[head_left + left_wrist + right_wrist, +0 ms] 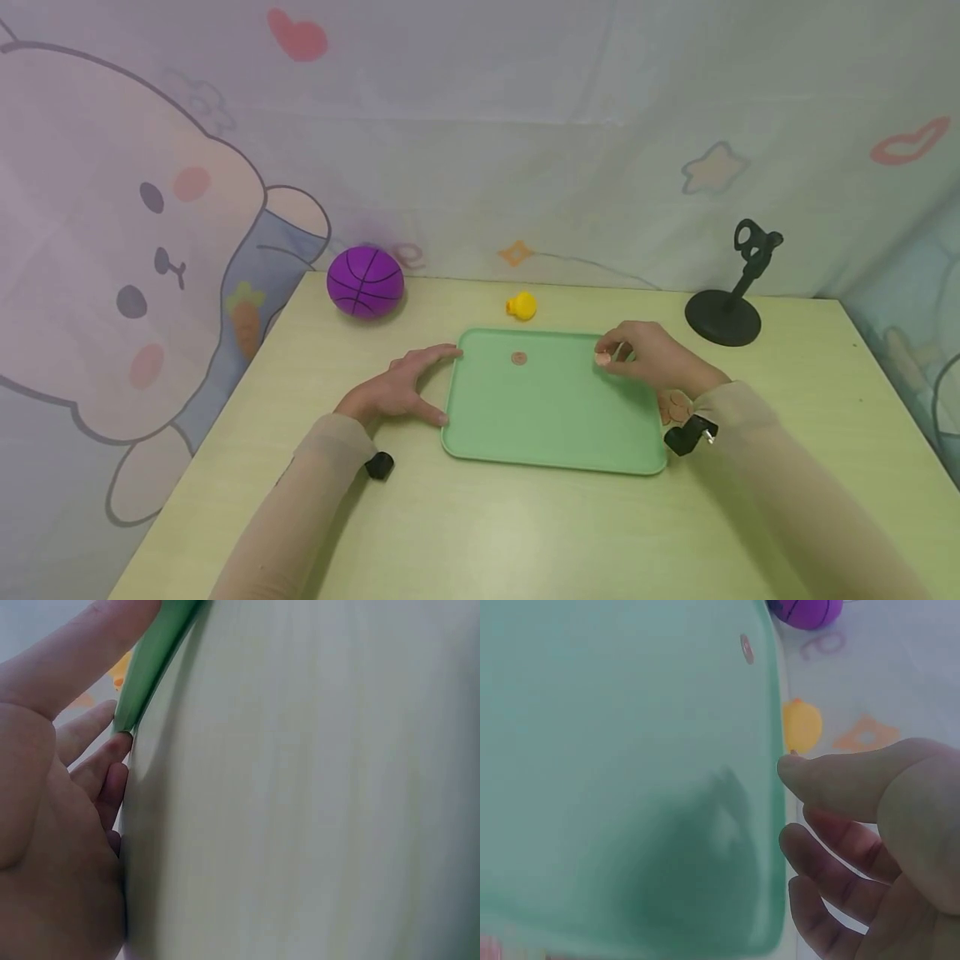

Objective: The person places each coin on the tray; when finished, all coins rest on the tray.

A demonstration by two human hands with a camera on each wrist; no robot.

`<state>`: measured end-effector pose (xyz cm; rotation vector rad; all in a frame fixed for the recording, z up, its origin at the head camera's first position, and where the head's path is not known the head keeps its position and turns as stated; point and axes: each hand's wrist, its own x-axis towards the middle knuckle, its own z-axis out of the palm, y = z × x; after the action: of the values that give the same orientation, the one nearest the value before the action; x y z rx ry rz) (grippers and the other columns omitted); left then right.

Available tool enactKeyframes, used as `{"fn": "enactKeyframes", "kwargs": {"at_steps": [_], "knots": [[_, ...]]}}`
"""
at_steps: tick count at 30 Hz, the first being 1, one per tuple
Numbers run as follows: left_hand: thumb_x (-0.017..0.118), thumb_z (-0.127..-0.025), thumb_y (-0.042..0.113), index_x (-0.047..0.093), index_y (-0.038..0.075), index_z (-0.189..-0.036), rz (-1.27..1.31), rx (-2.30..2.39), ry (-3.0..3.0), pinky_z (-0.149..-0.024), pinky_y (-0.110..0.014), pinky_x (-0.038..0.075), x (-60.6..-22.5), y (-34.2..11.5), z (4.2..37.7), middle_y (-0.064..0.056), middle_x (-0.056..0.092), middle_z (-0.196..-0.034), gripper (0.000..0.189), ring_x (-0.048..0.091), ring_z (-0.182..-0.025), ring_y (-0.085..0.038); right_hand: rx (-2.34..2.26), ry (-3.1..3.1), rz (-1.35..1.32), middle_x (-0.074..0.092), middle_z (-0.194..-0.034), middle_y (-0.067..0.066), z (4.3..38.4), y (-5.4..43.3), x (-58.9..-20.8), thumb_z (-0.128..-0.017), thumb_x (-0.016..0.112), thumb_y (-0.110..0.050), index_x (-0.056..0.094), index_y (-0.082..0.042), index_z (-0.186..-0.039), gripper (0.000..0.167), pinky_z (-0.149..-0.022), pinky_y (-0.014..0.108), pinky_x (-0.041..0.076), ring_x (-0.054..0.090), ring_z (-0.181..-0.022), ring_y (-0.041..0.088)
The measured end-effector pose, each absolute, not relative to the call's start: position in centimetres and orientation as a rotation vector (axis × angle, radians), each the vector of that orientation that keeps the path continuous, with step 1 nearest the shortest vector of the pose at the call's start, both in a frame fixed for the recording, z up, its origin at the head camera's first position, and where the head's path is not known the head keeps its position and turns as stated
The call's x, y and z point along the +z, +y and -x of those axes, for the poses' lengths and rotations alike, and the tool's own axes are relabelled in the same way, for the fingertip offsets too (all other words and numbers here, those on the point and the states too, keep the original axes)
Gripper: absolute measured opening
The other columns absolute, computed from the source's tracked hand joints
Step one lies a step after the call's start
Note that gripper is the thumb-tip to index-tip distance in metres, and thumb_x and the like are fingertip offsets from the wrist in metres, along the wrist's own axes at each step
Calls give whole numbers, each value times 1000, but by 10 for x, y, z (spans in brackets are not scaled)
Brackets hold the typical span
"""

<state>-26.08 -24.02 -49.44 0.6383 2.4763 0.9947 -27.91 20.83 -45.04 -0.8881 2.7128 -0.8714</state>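
A light green tray (555, 417) lies on the table between both hands. My left hand (401, 387) is at the tray's left side, thumb and fingers spread apart, fingertips right at the rim. In the left wrist view its fingers (97, 769) meet the green edge. Over the tray's right part, my right hand (648, 354) pinches a small copper-brown disc (602, 359) between thumb and fingertips. Another such disc (519, 358), with a mark in its middle, lies flat in the tray near the far left. Several more discs (678, 407) lie beside the tray's right edge, partly hidden by the right wrist.
Behind the tray sits a small yellow toy (522, 306). A purple ball (365, 282) with black lines rests at the table's back left. At the back right stands a black stand (723, 317) with a round base. A printed cloth (480, 167) hangs behind the table.
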Motion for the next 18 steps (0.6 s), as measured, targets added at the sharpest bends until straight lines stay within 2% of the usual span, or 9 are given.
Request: {"fn": "enactKeyframes", "kwargs": {"at_steps": [5, 11, 18], "knots": [[98, -70, 39, 39, 38, -161, -638, 998, 2478, -123, -66, 10, -496, -240, 261, 6, 27, -172, 109, 19, -157, -30, -873, 2689, 914, 74, -111, 6, 284, 189, -451, -100, 73, -16, 76, -5, -116, 20, -84, 42, 59, 71, -94, 22], [98, -70, 38, 38, 37, -161, -636, 996, 2473, -123, -65, 9, -496, -241, 262, 7, 26, -172, 109, 18, -157, -30, -877, 2678, 942, 74, -105, 5, 290, 168, -456, -98, 74, -13, 78, -6, -108, 13, -84, 41, 58, 70, -89, 21], [98, -70, 37, 38, 37, -161, -637, 994, 2474, -123, -65, 9, -494, -240, 261, 7, 26, -173, 109, 18, -158, -30, -826, 2694, 870, 74, -96, -1, 294, 150, -462, -97, 75, -18, 78, -11, -104, 10, -83, 39, 56, 66, -87, 18]]}}
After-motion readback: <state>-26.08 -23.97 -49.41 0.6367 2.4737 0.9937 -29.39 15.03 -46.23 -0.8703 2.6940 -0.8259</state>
